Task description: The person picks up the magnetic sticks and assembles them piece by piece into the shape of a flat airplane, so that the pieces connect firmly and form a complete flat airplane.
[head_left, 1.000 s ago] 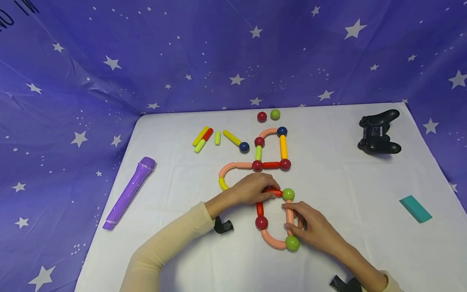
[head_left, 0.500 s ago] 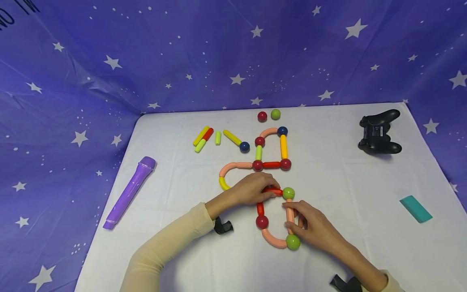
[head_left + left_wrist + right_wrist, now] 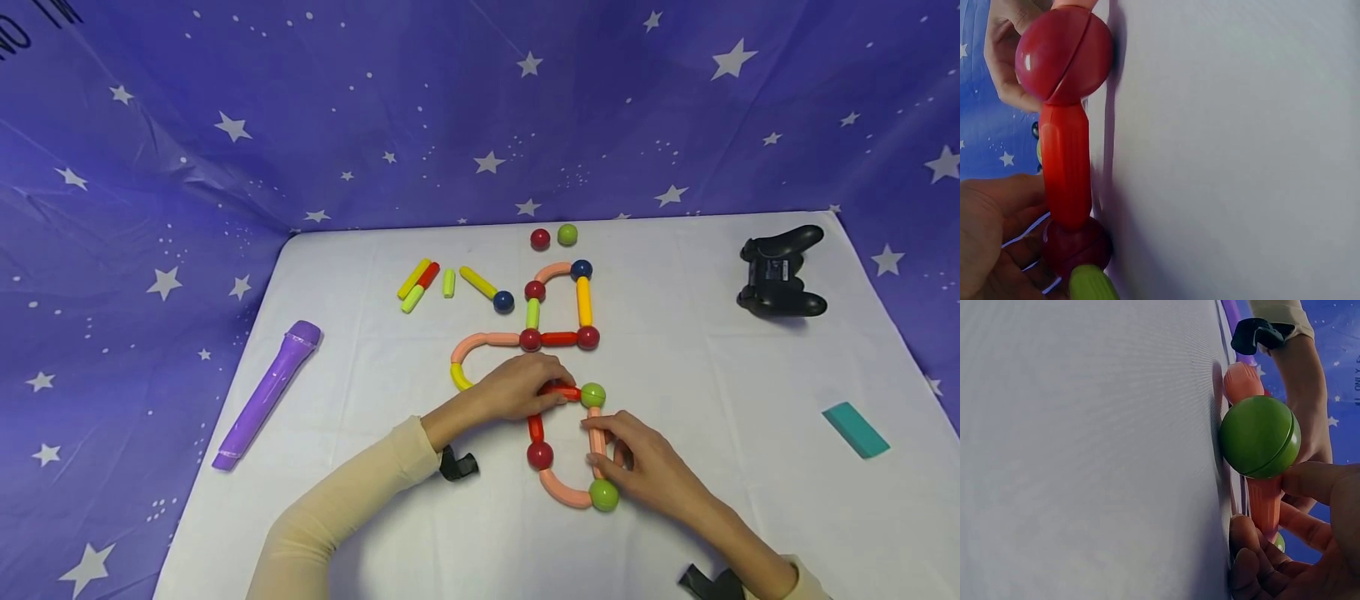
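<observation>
Magnetic rods and balls lie joined on the white table. My left hand (image 3: 521,386) grips a red rod (image 3: 572,392) at the top of the lower loop, hiding the joint beneath it. My right hand (image 3: 648,462) pinches the straight pink rod (image 3: 596,433) between a green ball (image 3: 593,395) and a lower green ball (image 3: 603,495). A curved pink rod (image 3: 562,490) runs from that ball to a red ball (image 3: 540,455). In the left wrist view, an upright-looking red rod (image 3: 1066,165) links two red balls, the left fingers beside the lower one.
Above the hands, another loop has a yellow rod (image 3: 585,302) and a blue ball (image 3: 581,269). Loose balls and rods lie farther back, including a red ball (image 3: 540,239). A purple microphone (image 3: 266,396) lies left; a black game controller (image 3: 782,271) and teal block (image 3: 856,430) lie right.
The lower loop has shifted slightly away from the person, its lower green ball moving up a little. Both hands keep their holds.
</observation>
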Demonstrator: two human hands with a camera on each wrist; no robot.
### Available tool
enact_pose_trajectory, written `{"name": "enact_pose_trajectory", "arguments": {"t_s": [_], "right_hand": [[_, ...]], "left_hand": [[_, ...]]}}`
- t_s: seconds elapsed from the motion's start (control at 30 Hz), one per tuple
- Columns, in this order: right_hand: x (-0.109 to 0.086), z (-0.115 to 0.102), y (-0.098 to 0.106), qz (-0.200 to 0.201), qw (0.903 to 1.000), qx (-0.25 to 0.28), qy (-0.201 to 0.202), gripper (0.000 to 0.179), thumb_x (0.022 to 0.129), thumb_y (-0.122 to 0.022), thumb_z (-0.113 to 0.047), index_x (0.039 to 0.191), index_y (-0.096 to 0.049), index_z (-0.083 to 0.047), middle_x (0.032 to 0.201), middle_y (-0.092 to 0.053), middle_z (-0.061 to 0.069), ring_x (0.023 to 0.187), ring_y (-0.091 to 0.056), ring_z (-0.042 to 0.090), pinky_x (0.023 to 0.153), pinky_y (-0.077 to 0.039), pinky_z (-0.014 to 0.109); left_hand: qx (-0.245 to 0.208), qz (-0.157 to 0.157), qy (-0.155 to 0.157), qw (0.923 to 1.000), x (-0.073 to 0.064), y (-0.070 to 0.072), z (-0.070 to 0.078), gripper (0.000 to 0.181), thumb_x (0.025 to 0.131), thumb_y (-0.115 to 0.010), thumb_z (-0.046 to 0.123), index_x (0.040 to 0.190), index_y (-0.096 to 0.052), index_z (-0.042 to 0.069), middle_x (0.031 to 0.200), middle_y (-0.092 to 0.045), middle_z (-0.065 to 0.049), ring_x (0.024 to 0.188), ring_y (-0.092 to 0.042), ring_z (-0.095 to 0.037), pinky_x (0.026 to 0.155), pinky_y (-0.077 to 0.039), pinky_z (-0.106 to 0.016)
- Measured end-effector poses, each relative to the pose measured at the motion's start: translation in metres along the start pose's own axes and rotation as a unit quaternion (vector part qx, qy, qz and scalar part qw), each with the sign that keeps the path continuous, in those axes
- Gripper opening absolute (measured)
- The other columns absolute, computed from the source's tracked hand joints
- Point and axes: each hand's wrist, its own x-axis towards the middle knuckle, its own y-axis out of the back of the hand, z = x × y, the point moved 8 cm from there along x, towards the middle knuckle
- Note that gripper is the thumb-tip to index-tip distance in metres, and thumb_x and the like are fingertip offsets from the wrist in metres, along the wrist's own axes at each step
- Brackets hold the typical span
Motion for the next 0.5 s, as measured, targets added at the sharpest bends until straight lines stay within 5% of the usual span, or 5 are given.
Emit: {"name": "enact_pose_trajectory", "arguments": {"t_s": [0.2,0.37,0.5], "right_hand": [[-0.001,0.000,0.000,0.001,1.0000,-0.003,-0.001,0.048,0.080,-0.081,-0.017,0.124,-0.063,-0.021,0.091,-0.054,-0.009,0.070,-0.049,0.005,0.056,-0.042,0.018],[-0.004,0.000,-0.001,0.002,1.0000,-0.004,-0.007,0.053,0.077,-0.083,-0.015,0.125,-0.062,-0.020,0.091,-0.053,-0.008,0.069,-0.049,0.005,0.055,-0.043,0.018],[-0.005,0.001,-0.001,0.001,0.9999,-0.003,-0.014,0.053,0.077,-0.084,-0.016,0.126,-0.062,-0.020,0.090,-0.053,-0.008,0.068,-0.049,0.005,0.055,-0.044,0.018]], "left_hand": [[-0.029,0.057,0.018,0.9978,-0.016,0.025,-0.018,0.029,0.094,-0.066,0.028,0.120,-0.069,0.016,0.112,-0.067,0.003,0.100,-0.058,-0.012,0.089,-0.049,-0.024],[-0.008,0.136,0.049,0.9894,-0.042,0.055,-0.055,0.026,0.090,-0.071,0.024,0.115,-0.071,0.015,0.115,-0.064,0.002,0.111,-0.055,-0.015,0.100,-0.047,-0.034],[0.004,0.150,0.080,0.9854,-0.061,0.064,-0.082,0.026,0.087,-0.075,0.024,0.112,-0.072,0.016,0.116,-0.061,0.001,0.113,-0.054,-0.017,0.103,-0.045,-0.037]]}}
